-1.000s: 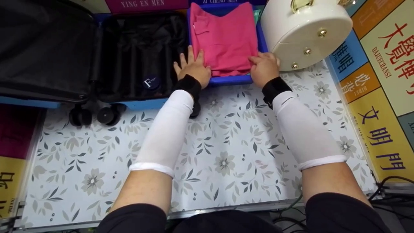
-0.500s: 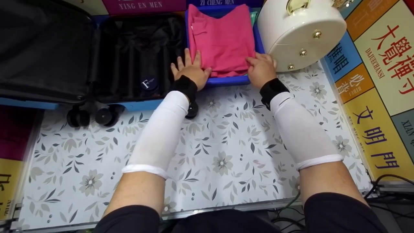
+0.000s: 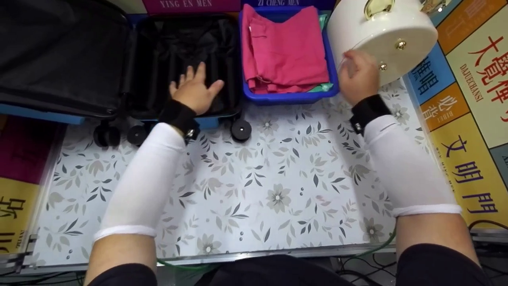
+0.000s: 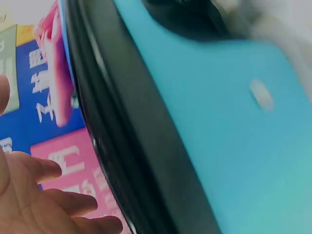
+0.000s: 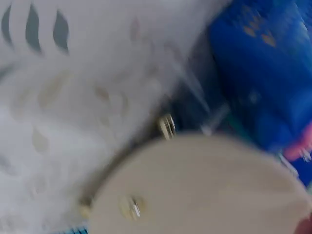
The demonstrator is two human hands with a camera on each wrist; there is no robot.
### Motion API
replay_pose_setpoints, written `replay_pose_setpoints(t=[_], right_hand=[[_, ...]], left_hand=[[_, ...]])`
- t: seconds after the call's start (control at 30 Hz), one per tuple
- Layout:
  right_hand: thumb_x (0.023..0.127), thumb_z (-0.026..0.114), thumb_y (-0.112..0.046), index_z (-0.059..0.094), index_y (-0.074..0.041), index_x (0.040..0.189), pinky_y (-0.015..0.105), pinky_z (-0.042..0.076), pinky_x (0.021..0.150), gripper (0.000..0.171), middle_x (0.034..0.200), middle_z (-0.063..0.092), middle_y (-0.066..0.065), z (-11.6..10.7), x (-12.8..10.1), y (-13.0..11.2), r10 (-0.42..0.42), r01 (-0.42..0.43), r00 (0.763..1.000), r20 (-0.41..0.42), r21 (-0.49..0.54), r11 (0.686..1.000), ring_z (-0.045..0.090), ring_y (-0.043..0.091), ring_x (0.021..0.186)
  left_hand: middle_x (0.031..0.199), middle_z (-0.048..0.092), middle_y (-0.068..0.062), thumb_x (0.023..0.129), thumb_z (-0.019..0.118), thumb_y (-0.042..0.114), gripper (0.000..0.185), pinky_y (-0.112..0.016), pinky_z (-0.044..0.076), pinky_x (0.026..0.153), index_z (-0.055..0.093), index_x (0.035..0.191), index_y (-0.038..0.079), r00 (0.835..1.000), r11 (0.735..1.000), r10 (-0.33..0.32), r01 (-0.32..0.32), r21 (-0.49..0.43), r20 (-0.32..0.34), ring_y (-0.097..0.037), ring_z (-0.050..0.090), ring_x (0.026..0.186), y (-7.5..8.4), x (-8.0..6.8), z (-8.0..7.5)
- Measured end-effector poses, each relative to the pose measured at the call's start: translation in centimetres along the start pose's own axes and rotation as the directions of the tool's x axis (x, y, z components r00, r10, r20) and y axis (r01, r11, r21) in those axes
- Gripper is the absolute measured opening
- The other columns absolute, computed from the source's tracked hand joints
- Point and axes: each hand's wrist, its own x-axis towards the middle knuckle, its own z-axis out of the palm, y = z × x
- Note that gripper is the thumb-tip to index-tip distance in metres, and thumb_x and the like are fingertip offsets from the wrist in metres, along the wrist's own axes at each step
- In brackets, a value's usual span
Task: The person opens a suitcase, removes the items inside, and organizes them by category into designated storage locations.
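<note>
Both hands have been withdrawn from the pink shirt (image 3: pixel 285 51): left hand (image 3: pixel 194 91) spread open over the suitcase (image 3: pixel 178 51), right hand (image 3: pixel 357 75) blurred, grip untellable, at the smooth, rigid cream case (image 3: pixel 381 35), probably best taken by its sides.

The pink mat panel (image 3: pixel 190 4) reads "YING EN MEN".

Blurred by motion at the right hand (image 3: pixel 357 75), fingers unreadable against the cream case (image 3: pixel 381 35); cropped by the frame, most of the left hand (image 4: pixel 29 195).
</note>
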Motion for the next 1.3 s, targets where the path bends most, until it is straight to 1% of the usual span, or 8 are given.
replay_pose_setpoints(t=[0.1, 0.2, 0.3, 0.43, 0.6, 0.77, 1.0, 1.3], right_hand=[[0.098, 0.059, -0.014, 0.073, -0.005, 0.123, 0.025, 0.031, 0.12, 0.03, 0.141, 0.063, 0.009, -2.9, 1.5, -0.2, 0.046, -0.057, 0.988, -0.15, -0.068, 0.996, 0.048, 0.022, 0.137], [0.099, 0.051, -0.011, 0.061, -0.019, 0.144, 0.021, 0.019, 0.126, 0.047, 0.166, 0.039, 0.0, -6.5, 3.4, -0.5, 0.162, -0.19, 0.971, -0.173, -0.157, 0.969, 0.027, 0.015, 0.153], [0.096, 0.041, -0.01, 0.044, -0.027, 0.16, 0.032, 0.002, 0.131, 0.066, 0.178, 0.013, -0.003, -9.5, 5.3, 0.2, 0.239, -0.247, 0.969, -0.066, -0.239, 0.939, 0.006, 0.019, 0.163], [0.094, 0.036, -0.016, 0.028, -0.021, 0.168, 0.049, -0.017, 0.13, 0.075, 0.179, -0.003, 0.0, -12.0, 6.9, 2.1, 0.281, -0.214, 0.945, 0.169, -0.334, 0.918, -0.012, 0.031, 0.164], [0.094, 0.044, -0.006, 0.018, -0.023, 0.17, 0.064, -0.017, 0.127, 0.082, 0.178, -0.017, 0.003, -12.2, 8.0, 2.3, 0.355, -0.214, 0.899, 0.256, -0.449, 0.867, -0.021, 0.038, 0.162], [0.09, 0.052, 0.007, 0.019, -0.014, 0.169, 0.072, -0.017, 0.122, 0.089, 0.178, -0.013, 0.012, -11.5, 9.0, 2.3, 0.298, -0.09, 0.909, 0.29, -0.562, 0.822, -0.02, 0.048, 0.16], [0.091, 0.056, 0.002, 0.005, -0.005, 0.168, 0.078, -0.014, 0.12, 0.092, 0.173, 0.004, 0.031, -12.0, 8.9, 1.4, 0.344, -0.018, 0.864, 0.368, -0.66, 0.751, -0.009, 0.064, 0.154], [0.094, 0.052, -0.013, 0.013, 0.006, 0.163, 0.076, -0.014, 0.122, 0.081, 0.163, 0.017, 0.043, -13.2, 8.0, -0.6, 0.383, 0.047, 0.831, 0.404, -0.737, 0.675, -0.005, 0.071, 0.15]], left_hand=[[0.177, -0.006, -0.014, 0.101, 0.026, 0.078, 0.092, -0.065, -0.007, 0.129, -0.006, 0.171, 0.027, 0.999, 0.999, -0.019, 0.017, -0.031, -0.047, -0.042, 0.0, 0.164, -2.6, -1.1, -0.6], [0.177, -0.003, -0.014, 0.102, 0.03, 0.076, 0.092, -0.067, -0.008, 0.128, -0.002, 0.171, 0.024, 0.993, 0.998, -0.043, 0.038, -0.05, -0.107, -0.043, 0.0, 0.164, -5.2, -1.9, -0.8], [0.177, 0.003, -0.016, 0.104, 0.033, 0.073, 0.09, -0.068, -0.007, 0.128, 0.004, 0.172, 0.021, 0.984, 0.997, -0.062, 0.055, -0.049, -0.166, -0.045, 0.002, 0.163, -7.3, -2.3, -0.6], [0.177, 0.012, -0.017, 0.105, 0.037, 0.069, 0.086, -0.069, -0.005, 0.128, 0.014, 0.171, 0.018, 0.969, 0.997, -0.069, 0.056, -0.06, -0.235, -0.046, 0.005, 0.163, -8.6, -1.9, 0.5], [0.176, 0.018, -0.015, 0.106, 0.039, 0.066, 0.082, -0.067, -0.003, 0.128, 0.025, 0.169, 0.017, 0.954, 0.998, -0.051, 0.035, -0.059, -0.294, -0.042, 0.008, 0.164, -9.3, -1.2, 1.8], [0.175, 0.023, -0.013, 0.106, 0.039, 0.067, 0.08, -0.065, 0.0, 0.129, 0.03, 0.167, 0.017, 0.94, 0.999, -0.041, 0.036, -0.022, -0.338, -0.04, 0.01, 0.164, -9.3, -1.0, 2.6], [0.175, 0.024, -0.013, 0.104, 0.037, 0.071, 0.083, -0.064, 0.001, 0.13, 0.031, 0.167, 0.018, 0.942, 0.998, -0.043, 0.054, 0.022, -0.334, -0.04, 0.01, 0.164, -9.3, -0.7, 2.8], [0.174, 0.024, -0.014, 0.104, 0.036, 0.072, 0.084, -0.064, 0.001, 0.13, 0.031, 0.167, 0.018, 0.944, 0.998, -0.044, 0.057, 0.03, -0.328, -0.041, 0.01, 0.164, -9.1, -0.4, 3.0]])
